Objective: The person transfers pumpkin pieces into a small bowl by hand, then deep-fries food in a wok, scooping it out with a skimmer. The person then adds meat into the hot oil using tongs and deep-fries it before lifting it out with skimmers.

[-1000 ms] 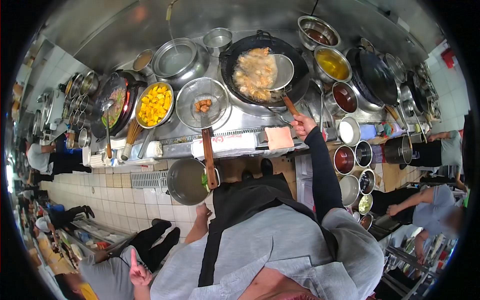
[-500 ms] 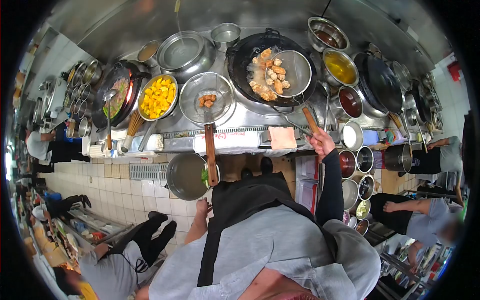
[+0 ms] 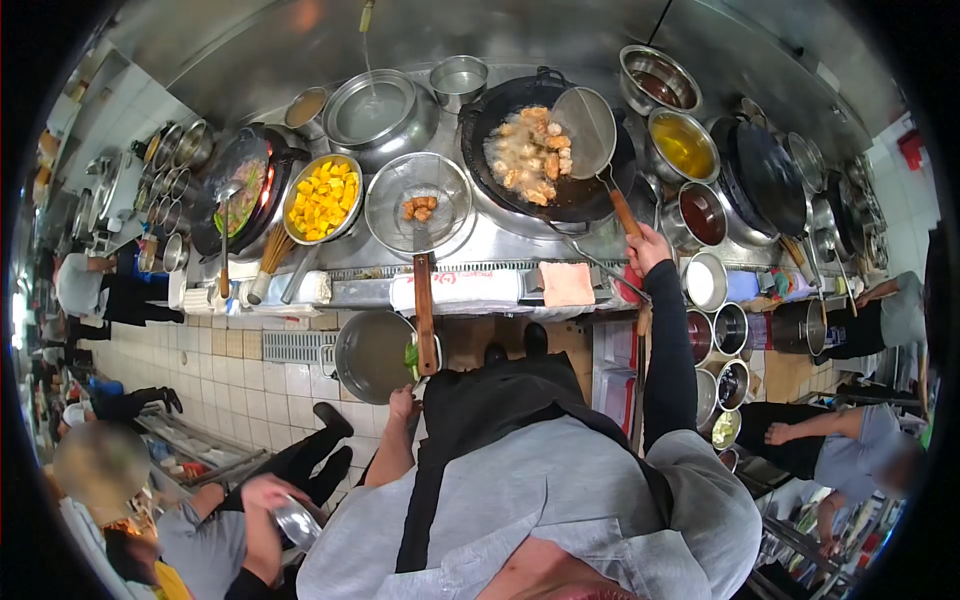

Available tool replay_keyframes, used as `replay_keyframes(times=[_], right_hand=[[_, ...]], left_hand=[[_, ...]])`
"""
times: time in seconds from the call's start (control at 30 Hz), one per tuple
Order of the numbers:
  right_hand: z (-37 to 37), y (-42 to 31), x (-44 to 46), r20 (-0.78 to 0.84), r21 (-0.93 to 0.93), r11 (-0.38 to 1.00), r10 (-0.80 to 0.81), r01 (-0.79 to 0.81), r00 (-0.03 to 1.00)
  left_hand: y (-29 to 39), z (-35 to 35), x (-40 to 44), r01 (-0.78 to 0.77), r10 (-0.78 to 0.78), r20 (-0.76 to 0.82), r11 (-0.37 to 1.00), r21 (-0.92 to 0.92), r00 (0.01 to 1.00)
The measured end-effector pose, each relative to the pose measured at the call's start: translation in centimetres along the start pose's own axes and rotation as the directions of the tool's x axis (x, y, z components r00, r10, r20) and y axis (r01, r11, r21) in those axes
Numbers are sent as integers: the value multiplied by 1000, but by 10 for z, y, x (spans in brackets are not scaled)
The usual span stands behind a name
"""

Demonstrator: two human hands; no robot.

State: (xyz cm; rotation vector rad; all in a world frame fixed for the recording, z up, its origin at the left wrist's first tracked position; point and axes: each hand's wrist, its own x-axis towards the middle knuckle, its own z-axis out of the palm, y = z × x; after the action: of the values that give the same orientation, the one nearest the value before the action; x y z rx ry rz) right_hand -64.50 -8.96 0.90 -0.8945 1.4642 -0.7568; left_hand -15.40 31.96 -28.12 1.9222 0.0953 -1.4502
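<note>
My right hand point(image 3: 648, 249) is closed around the wooden handle of a wire-mesh strainer point(image 3: 585, 132). The strainer's basket is tilted over the right side of a black wok point(image 3: 600, 190). Browned, battered pieces of food point(image 3: 530, 160) bubble in the wok's oil, some beside the strainer's rim. My left hand point(image 3: 403, 403) hangs low by the rim of a large metal pot point(image 3: 360, 375); its fingers are too small and partly hidden to read. A second strainer point(image 3: 390, 210) holds a few brown pieces, and its wooden handle sticks out over the counter edge.
Yellow chunks fill a bowl point(image 3: 322, 198) left of the second strainer. Metal bowls of yellow liquid point(image 3: 683, 145) and dark red sauce point(image 3: 702, 215) stand right of the wok. A folded pink cloth point(image 3: 566, 284) lies at the counter edge. Lower left, a co-worker's hand point(image 3: 272, 492) holds something metallic.
My right hand has moved up and right, and the strainer has tipped from flat to tilted; the food pieces now lie in the wok. My left hand has risen slightly. A co-worker's hand has appeared.
</note>
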Motion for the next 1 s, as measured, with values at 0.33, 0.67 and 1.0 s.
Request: replay_keyframes(times=[0.33, 0.67, 1.0], right_hand=[[46, -20, -21, -151, -738, 600, -592, 308, 792], [77, -44, -6, -24, -853, 478, -436, 209, 900], [39, -26, 56, 117, -691, 610, -435, 388, 893]], left_hand=[[-53, -9, -16, -50, 27, 76, 946, 320, 997], [-24, 9, -20, 68, -62, -65, 993, 95, 996], [-2, 18, -39, 85, -75, -97, 990, 108, 992]])
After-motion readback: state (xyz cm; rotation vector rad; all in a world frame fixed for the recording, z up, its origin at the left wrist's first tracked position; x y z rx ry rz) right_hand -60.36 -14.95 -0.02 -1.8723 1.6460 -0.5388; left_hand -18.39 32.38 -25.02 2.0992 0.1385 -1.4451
